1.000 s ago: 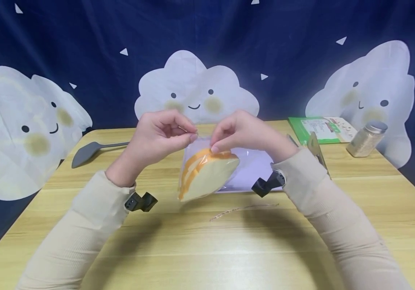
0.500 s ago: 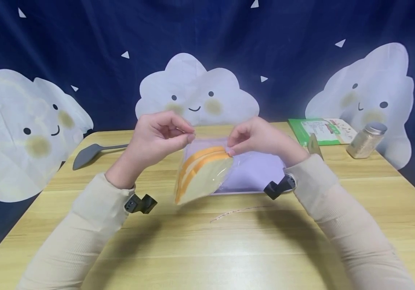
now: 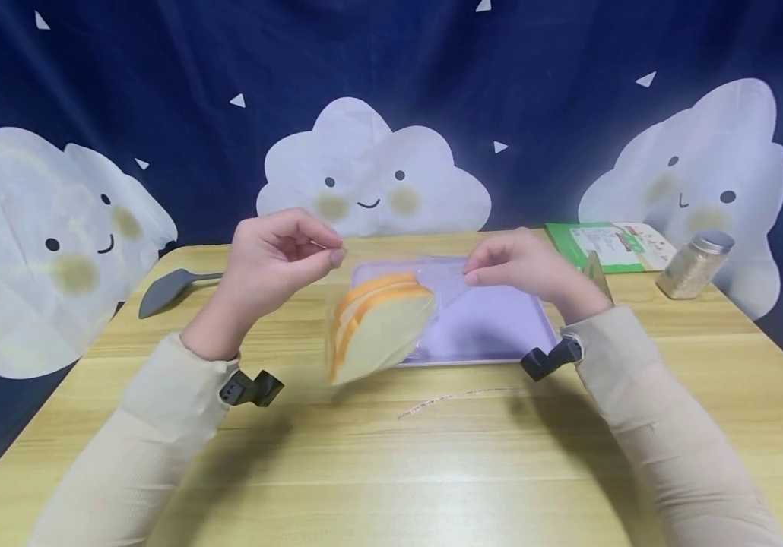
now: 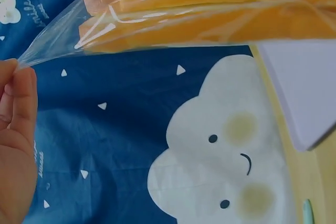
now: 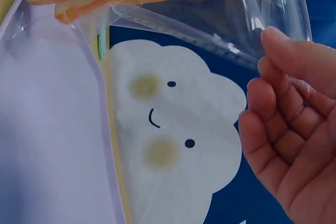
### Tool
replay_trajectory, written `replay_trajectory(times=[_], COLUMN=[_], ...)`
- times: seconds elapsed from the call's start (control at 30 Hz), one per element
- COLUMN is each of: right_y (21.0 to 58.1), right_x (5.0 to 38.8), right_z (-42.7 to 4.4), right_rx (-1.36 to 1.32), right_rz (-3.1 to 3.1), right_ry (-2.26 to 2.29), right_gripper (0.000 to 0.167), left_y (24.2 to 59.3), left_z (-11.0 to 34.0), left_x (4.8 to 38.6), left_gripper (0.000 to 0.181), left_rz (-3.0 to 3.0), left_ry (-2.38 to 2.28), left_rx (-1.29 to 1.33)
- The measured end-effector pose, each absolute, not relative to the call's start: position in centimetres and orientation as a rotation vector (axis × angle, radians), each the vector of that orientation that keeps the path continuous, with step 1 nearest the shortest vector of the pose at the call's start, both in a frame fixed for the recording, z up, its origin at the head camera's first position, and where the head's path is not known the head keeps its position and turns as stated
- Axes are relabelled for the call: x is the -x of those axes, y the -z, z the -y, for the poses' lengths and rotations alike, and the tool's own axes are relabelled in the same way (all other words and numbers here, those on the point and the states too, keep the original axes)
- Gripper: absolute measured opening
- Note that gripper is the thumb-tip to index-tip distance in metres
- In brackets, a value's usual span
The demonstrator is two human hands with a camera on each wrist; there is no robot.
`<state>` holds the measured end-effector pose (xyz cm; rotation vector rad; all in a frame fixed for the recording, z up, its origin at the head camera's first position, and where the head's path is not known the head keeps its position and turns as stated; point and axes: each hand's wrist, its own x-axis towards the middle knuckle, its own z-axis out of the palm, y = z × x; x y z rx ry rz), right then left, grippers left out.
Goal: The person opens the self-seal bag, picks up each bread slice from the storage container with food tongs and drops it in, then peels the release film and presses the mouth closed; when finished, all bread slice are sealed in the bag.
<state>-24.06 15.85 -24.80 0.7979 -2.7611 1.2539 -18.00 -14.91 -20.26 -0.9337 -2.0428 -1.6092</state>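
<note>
A clear plastic bag [image 5: 220, 45] with bread slices [image 3: 385, 323] inside hangs between my hands, above the table. My left hand [image 3: 282, 254] pinches one side of the bag's film between thumb and forefinger; in the left wrist view the film draws to a point at the fingertips [image 4: 23, 77]. On the other side, my right hand [image 3: 524, 266] pinches the film, its remaining fingers curled in the right wrist view. The crusts show orange through the plastic. Beneath and behind the bag lies a lilac tray [image 3: 494, 327], partly covered by it.
A grey spatula [image 3: 169, 291] lies at the left. On the right are a green and white packet [image 3: 613, 247] and a glass jar [image 3: 692, 266] with a metal lid. A thin twist tie [image 3: 449, 396] lies in front of the tray.
My right hand has moved right, away from the bread, along the film. My left hand has shifted slightly left, so the hands are farther apart and more of the tray shows.
</note>
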Motion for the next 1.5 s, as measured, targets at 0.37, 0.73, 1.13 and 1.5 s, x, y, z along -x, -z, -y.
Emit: replay_trajectory(times=[0.37, 0.73, 1.13, 1.5], right_y=[25.7, 25.1, 27.3, 28.6], right_x=[22.7, 22.0, 22.3, 26.0], right_z=[-14.6, -7.9, 0.0, 3.4], right_rx=[-0.742, -0.830, -0.753, -0.293], right_rz=[2.268, 2.054, 1.938, 2.008], right_ry=[-1.865, -1.908, -2.458, -2.641], right_gripper=[0.006, 0.012, 0.010, 0.017], left_y=[21.9, 23.0, 24.2, 25.8], left_z=[16.8, 20.6, 25.2, 27.3], left_x=[17.7, 17.3, 17.4, 22.5], left_gripper=[0.020, 0.012, 0.010, 0.016], left_rz=[1.895, 1.497, 1.313, 1.530], left_ry=[1.655, 1.805, 1.936, 1.888], left_rx=[0.685, 0.523, 0.288, -0.009])
